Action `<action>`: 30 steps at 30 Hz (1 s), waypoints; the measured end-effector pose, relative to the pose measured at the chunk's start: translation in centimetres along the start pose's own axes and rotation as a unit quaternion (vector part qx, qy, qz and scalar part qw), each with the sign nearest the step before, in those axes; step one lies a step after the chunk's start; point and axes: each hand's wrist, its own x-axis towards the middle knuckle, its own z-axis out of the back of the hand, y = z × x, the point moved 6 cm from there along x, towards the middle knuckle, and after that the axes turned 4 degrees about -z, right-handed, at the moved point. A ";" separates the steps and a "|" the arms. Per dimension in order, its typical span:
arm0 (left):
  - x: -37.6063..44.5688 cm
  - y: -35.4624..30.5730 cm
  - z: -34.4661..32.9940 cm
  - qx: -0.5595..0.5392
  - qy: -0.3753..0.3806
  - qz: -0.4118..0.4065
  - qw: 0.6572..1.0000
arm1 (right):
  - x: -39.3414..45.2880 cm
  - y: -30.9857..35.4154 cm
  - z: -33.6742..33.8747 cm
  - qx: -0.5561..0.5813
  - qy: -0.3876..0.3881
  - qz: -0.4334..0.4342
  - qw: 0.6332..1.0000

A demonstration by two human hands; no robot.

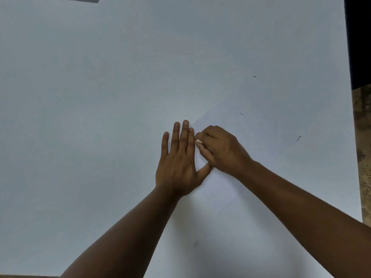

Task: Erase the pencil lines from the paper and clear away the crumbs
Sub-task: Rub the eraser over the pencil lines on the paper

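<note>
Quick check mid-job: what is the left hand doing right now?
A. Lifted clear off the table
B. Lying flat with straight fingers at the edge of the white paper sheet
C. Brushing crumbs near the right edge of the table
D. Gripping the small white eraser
B: the left hand lies flat, fingers straight, thumb on the white paper sheet, while the right hand pinches the small white eraser beside it.

Light: your view is dim and even, with a cool blue-grey cast over the broad white matte tabletop (100,117) | Shadows: soft, faint, just beside both forearms | Glare: slight brightening right of the tabletop's centre | Focus: mildly soft throughout | Edges: tabletop's right edge bows slightly.
</note>
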 end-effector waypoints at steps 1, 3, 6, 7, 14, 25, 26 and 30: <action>0.0 0.0 0.0 0.001 -0.001 0.000 1.000 | 0.1 0.1 -0.4 -0.011 0.008 0.011 1.000; -0.1 0.0 0.1 -0.005 -0.005 0.002 1.000 | 1.4 -0.8 -0.4 -0.051 0.003 0.026 0.998; 0.0 0.1 0.0 -0.008 0.000 0.004 1.000 | 4.1 -3.7 1.5 -0.096 -0.059 -0.028 0.993; 0.0 0.1 0.0 -0.007 0.004 0.005 1.000 | 4.8 -4.6 2.3 -0.100 -0.082 -0.057 0.990; -0.1 0.1 0.0 -0.005 -0.002 -0.001 1.000 | 0.5 -1.3 1.3 -0.022 -0.066 -0.069 0.995; 0.1 0.2 -0.1 -0.004 0.031 0.004 0.999 | 4.0 -8.1 4.3 -0.137 -0.156 -0.165 0.964; 0.1 0.2 -0.1 -0.005 0.033 0.003 0.999 | 3.9 -8.4 4.7 -0.125 -0.157 -0.183 0.962; 0.1 0.1 0.0 -0.007 0.034 0.000 0.999 | 0.1 -5.4 4.7 -0.045 -0.177 -0.239 0.954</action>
